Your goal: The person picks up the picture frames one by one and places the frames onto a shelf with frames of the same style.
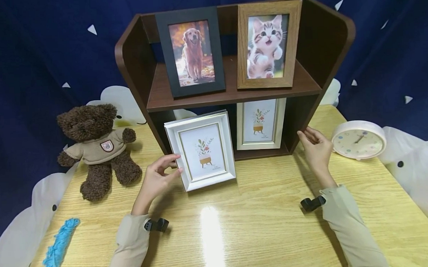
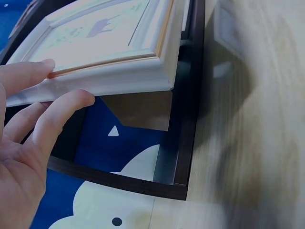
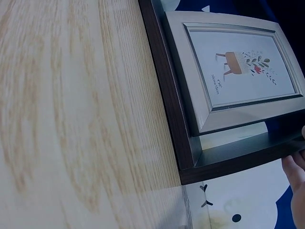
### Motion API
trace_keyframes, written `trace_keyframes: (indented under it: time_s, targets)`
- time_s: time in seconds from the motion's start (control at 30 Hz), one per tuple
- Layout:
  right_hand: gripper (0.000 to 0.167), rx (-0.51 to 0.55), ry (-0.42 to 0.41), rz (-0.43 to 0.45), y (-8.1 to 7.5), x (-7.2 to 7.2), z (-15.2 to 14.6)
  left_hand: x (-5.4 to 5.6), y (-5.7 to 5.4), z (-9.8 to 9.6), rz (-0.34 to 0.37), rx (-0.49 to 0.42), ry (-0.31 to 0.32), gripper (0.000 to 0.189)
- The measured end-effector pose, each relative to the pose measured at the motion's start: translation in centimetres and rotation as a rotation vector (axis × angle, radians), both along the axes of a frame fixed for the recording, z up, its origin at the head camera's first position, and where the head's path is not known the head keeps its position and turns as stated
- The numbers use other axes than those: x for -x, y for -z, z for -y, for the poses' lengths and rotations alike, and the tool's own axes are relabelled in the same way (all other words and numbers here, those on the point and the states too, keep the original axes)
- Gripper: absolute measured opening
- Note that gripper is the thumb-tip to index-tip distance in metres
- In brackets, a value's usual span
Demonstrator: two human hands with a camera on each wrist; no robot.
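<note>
My left hand pinches the left edge of a white picture frame with a thin gold inner line and a potted-plant print. It leans tilted in front of the lower left opening of a dark brown shelf. In the left wrist view, fingertips lie on the frame's face side, with the thumb below its edge. My right hand grips the front edge of the shelf's right side panel, low down. A cream picture frame with the same print stands in the lower right compartment.
On the upper shelf stand a black frame with a dog photo and a wooden frame with a kitten photo. A brown teddy bear sits left, near blue yarn. At right lies a round white clock.
</note>
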State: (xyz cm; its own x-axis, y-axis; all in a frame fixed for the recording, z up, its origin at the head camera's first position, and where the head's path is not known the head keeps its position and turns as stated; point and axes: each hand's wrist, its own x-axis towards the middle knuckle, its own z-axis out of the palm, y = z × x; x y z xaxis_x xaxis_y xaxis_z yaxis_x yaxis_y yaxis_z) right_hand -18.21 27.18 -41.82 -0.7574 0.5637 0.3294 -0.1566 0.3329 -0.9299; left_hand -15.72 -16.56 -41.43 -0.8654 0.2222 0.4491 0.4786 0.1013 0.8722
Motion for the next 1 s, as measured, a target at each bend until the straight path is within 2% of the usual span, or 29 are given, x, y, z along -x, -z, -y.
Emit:
trace_keyframes:
  time_s: [0.07, 0.27, 0.33, 0.43, 0.57, 0.67, 0.8, 1.0]
  targets:
    - [0.032, 0.005, -0.004, -0.006, -0.1, -0.1, 0.1, 0.2, -0.2, -0.1, 0.004, 0.001, -0.006, 0.04]
    - [0.031, 0.041, -0.032, -0.04, -1.4, -1.0, 1.1, -0.3, -2.1, -0.6, -0.004, 0.045, -0.016, 0.036]
    - [0.031, 0.044, -0.037, -0.043, -1.6, -1.2, 1.2, -0.3, -2.4, -0.8, -0.013, 0.051, -0.021, 0.036]
    - [0.032, 0.028, -0.033, -0.033, -1.1, -0.8, 0.9, 0.4, -1.3, -0.7, -0.028, 0.041, -0.034, 0.036]
    - [0.032, 0.005, -0.022, -0.019, -0.4, -0.2, 0.4, 1.6, 0.1, -0.6, -0.001, 0.041, -0.062, 0.037]
    - [0.032, 0.006, -0.017, -0.022, 0.0, 0.0, 0.1, 1.9, -0.1, -0.9, 0.037, 0.059, -0.083, 0.036]
    - [0.034, 0.008, 0.0, -0.025, 0.3, 0.1, -0.1, 2.1, -0.8, -1.5, 0.057, 0.087, -0.095, 0.035]
    - [0.035, 0.001, 0.012, -0.026, 0.3, 0.1, 0.0, 1.3, -3.0, -2.9, 0.022, 0.143, -0.109, 0.034]
